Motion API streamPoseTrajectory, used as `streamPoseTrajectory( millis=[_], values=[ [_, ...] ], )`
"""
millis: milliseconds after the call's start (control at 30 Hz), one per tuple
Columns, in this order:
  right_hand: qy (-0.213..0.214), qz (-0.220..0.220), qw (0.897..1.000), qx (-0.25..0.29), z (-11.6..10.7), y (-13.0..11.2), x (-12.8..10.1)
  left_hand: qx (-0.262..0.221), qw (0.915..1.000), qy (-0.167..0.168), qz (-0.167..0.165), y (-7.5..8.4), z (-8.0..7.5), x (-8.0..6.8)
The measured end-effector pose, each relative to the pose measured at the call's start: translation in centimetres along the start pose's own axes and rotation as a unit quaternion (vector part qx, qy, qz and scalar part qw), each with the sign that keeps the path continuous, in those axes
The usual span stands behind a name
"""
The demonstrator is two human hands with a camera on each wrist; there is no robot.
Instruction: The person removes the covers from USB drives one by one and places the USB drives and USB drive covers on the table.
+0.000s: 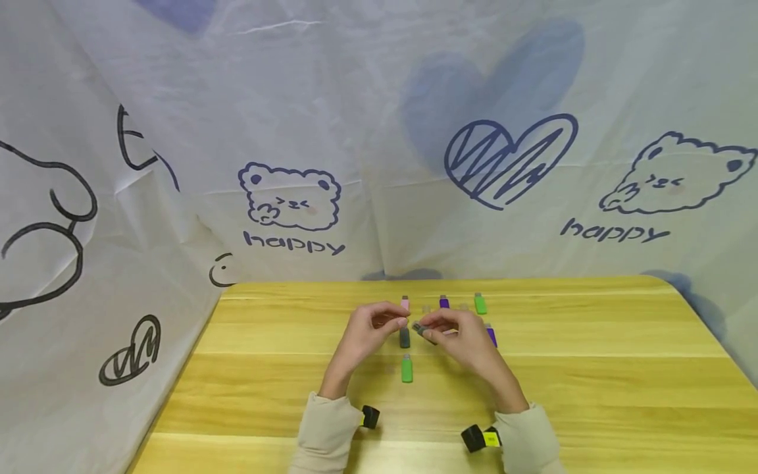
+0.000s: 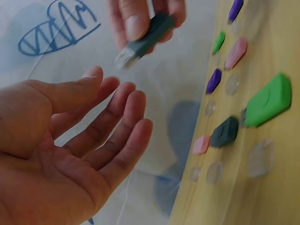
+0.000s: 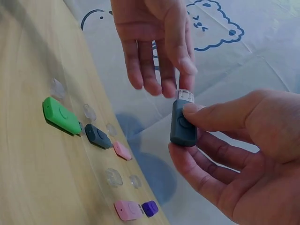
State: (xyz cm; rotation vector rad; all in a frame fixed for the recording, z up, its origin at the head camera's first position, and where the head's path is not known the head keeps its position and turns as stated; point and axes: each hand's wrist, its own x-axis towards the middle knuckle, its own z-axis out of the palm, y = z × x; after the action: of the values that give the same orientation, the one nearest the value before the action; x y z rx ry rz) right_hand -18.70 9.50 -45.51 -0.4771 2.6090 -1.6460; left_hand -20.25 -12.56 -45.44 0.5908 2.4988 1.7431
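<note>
Wooden tabletop [image 1: 592, 368] w/ small coloured USB sticks. Left hand [image 3: 154, 42] is relaxed, fingers apart, holding nothing. Right hand [image 3: 234, 154] pinches a dark grey stick [image 3: 183, 123] mid-air, clear cap on; loose pinch could drop it.
</note>
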Motion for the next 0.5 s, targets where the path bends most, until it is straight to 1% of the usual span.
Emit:
streamPoseTrajectory(
  millis=[200,367,500],
  values=[
    [0.001,-0.008,1.0,0.001,-0.1,-0.3,-0.1,-0.027,0.9995,-0.005,-0.014,0.5,1.1,0.1],
    [0.009,-0.009,1.0,0.004,0.0,-0.2,0.0,-0.032,0.9993,0.001,-0.02,0.8,1.5,0.2],
    [0.007,-0.012,1.0,0.006,0.1,-0.2,0.0,-0.037,0.999,0.005,-0.026,0.8,1.6,0.3]
  ],
)
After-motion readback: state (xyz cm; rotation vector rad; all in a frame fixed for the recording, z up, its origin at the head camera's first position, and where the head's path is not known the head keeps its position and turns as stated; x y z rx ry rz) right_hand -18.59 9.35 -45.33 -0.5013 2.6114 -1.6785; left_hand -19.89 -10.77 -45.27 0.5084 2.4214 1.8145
